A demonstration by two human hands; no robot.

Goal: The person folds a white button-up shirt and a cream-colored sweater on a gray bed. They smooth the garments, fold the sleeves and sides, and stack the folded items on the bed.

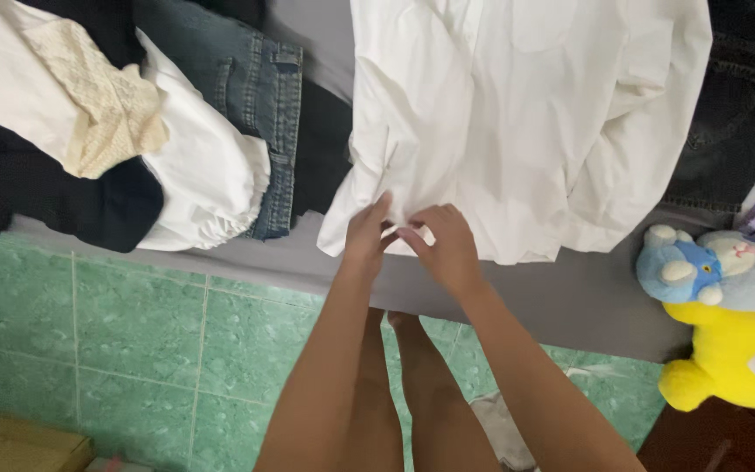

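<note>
A white shirt (517, 114) lies spread on a grey bed sheet (570, 297). Both hands meet at its near hem. My left hand (367, 234) pinches the lower edge of the shirt with fingers closed on the fabric. Close beside it, my right hand (443, 245) grips the same hem. My forearms reach up from the bottom of the view, and my legs show below them.
Blue jeans (259, 96), black cloth (37, 197) and white garments with a cream lace piece (102, 105) lie at the left. Dark denim (736, 114) lies at the far right. A blue and yellow plush toy (718, 315) sits at the bed's edge. Green tiled floor (133, 341) lies below.
</note>
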